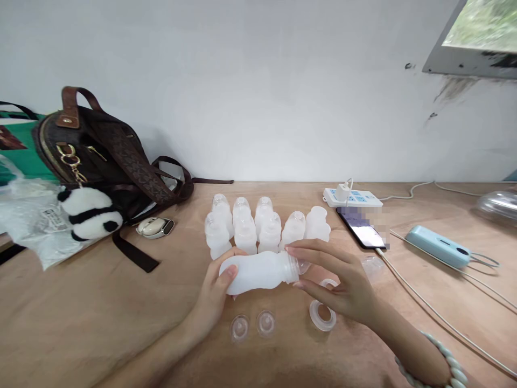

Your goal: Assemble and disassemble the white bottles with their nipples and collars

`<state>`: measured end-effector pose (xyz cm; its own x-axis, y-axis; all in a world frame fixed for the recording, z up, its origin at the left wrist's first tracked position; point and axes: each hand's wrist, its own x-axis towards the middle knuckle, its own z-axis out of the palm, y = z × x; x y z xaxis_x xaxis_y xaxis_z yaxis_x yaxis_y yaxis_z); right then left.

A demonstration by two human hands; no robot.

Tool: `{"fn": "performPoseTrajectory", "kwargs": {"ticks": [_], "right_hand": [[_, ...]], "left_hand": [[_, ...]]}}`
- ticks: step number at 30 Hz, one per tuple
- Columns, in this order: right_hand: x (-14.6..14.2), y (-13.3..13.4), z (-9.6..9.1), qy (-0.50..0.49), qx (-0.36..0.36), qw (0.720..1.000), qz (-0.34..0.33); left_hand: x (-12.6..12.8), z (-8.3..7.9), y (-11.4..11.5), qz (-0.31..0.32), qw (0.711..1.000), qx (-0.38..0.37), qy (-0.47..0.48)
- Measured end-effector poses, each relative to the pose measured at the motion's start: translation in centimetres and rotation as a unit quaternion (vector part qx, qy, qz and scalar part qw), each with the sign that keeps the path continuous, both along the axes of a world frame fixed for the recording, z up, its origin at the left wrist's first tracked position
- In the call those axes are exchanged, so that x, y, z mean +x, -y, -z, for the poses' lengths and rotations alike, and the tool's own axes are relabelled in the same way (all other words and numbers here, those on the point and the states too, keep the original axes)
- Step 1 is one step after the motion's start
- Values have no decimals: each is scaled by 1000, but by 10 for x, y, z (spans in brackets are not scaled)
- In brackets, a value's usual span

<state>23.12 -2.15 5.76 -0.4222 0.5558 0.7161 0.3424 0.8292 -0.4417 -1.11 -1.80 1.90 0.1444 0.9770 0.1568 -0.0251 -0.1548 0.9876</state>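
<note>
- Pale beads ring the right wrist, right at the bottom edge, and we're looking across a wide wood-toned bench.
- Centre stage, just above the bench, a frosted bottle lies sideways: left hand clamped round its base, right hand pinching its collar between fingers and thumb.
- Below it on the wood, two clear domed pieces sit side by side; a pale ring lies flat to their right.
- Behind, more frosted bottles stand upright in a tight cluster.
- Over to the left, a dark backpack with a panda plush leans near the plain pale wall.
- Right side now: power strip, phone just in front, blue device farther right.
- Up top right, a window, the wall stained beneath its frame!
</note>
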Motion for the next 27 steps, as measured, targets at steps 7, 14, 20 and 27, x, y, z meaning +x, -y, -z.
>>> {"fn": "performPoseTrajectory", "kwargs": {"ticks": [7, 14, 20, 27], "right_hand": [[-4, -2, 4, -90, -341, 934, 51], [2, 0, -9, -48, -384, 922, -33], [5, -5, -3, 25, -380, 924, 24], [6, -1, -13, 80, -374, 924, 19]], "left_hand": [[-7, 5, 2, 8, 925, 338, -174], [-8, 2, -1, 13, 960, 229, -161], [-5, 3, 0, 50, 954, 248, -163], [-3, -3, 0, 57, 965, 209, -150]]}}
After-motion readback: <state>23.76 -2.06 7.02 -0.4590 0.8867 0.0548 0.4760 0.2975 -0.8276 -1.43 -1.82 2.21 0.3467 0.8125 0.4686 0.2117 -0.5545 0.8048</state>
